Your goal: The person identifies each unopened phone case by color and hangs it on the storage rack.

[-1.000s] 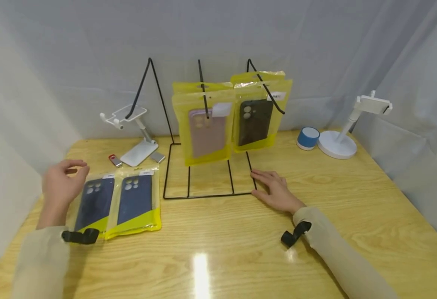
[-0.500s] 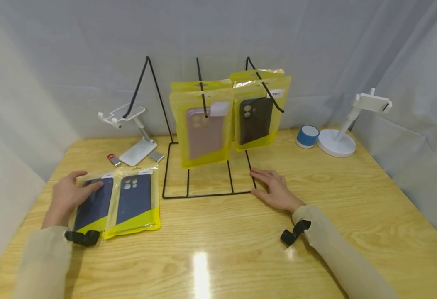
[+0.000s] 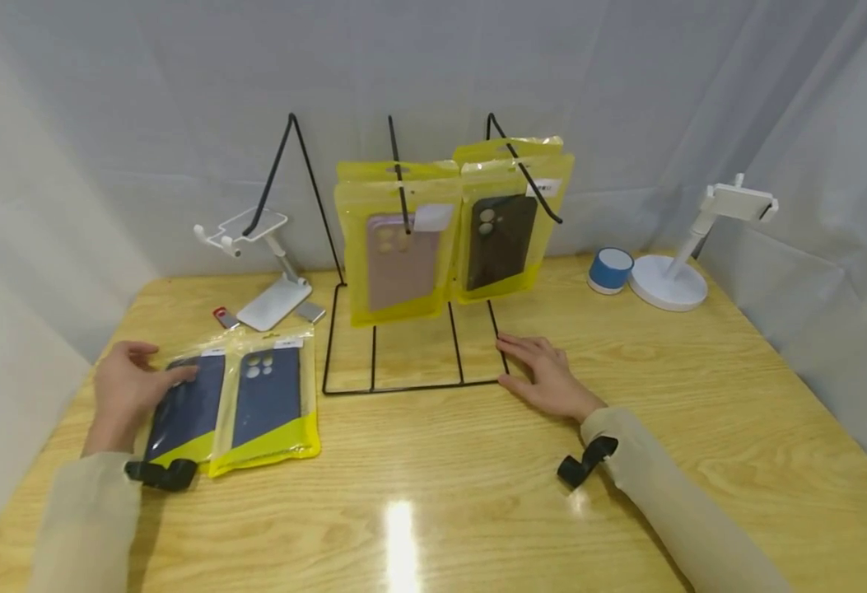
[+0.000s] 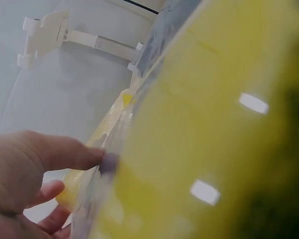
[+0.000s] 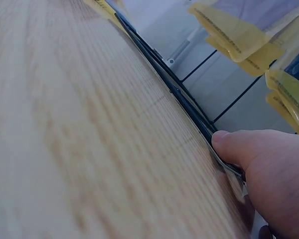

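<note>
My left hand (image 3: pixel 125 387) holds the left edge of a bagged phone case (image 3: pixel 186 403), thumb on its clear front. In the left wrist view the fingers (image 4: pixel 52 219) reach partly behind the bag. Beside it, touching, lies a second bagged phone case (image 3: pixel 268 399), dark blue with a yellow lower corner. My right hand (image 3: pixel 547 383) rests on the near right corner of a black wire display rack (image 3: pixel 418 388), thumb and fingertips against the base rod. From its prongs hang a bagged pink phone case (image 3: pixel 402 268) and a bagged black phone case (image 3: pixel 501 239), each with another bag behind.
A white phone stand (image 3: pixel 273 301) is at the back left, near a red USB stick (image 3: pixel 226 318) and a small grey piece (image 3: pixel 310 311). At the back right are a blue and white cylinder (image 3: pixel 611 270) and another white phone stand (image 3: pixel 670 282). The rack's left prong (image 3: pixel 270 177) bears no bag.
My left hand has come down from above the left bagged phone case onto its edge, then shifted slightly left. The hanging bags have swung a little. My right hand stays on the rack.
</note>
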Demonstrator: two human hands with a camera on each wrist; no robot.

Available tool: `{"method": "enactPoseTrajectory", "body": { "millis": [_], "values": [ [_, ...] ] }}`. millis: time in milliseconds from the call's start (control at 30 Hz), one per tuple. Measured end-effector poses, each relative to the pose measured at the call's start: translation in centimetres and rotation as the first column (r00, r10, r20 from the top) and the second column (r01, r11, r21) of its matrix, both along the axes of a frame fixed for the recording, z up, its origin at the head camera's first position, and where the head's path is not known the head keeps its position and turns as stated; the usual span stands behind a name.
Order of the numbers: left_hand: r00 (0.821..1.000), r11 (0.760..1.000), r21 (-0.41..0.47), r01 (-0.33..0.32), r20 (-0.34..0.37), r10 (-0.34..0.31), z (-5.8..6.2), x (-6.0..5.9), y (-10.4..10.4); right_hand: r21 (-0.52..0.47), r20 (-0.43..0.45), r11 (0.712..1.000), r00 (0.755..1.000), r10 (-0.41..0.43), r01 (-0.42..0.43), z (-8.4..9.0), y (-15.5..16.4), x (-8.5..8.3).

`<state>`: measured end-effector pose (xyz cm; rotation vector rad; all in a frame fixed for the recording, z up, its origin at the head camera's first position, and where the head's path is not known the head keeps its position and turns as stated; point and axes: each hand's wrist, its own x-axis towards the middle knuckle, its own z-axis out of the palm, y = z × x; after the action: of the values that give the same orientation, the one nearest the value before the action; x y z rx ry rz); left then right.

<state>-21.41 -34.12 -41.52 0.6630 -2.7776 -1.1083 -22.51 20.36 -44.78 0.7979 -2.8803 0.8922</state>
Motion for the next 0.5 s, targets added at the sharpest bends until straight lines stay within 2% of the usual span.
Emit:
{"method": "enactPoseTrajectory", "body": {
  "millis": [267,367,500],
  "values": [
    [0.992,0.993,0.021,-0.113,-0.047,0.114,-0.38,-0.13,-0.01,0.000,-0.018,1.000,1.000,0.004,-0.004,-0.21,-0.04,-0.09],
    [0.992,0.993,-0.003,-0.118,-0.046,0.118,-0.21,0.03,-0.08,0.007,-0.016,1.000,1.000,0.000,0.000,-0.19,-0.02,-0.10],
    [0.995,0.996,-0.027,-0.087,-0.041,0.086,0.36,0.37,-0.28,0.012,-0.016,1.000,1.000,-0.001,0.001,-0.16,0.00,-0.08]
  ]
}}
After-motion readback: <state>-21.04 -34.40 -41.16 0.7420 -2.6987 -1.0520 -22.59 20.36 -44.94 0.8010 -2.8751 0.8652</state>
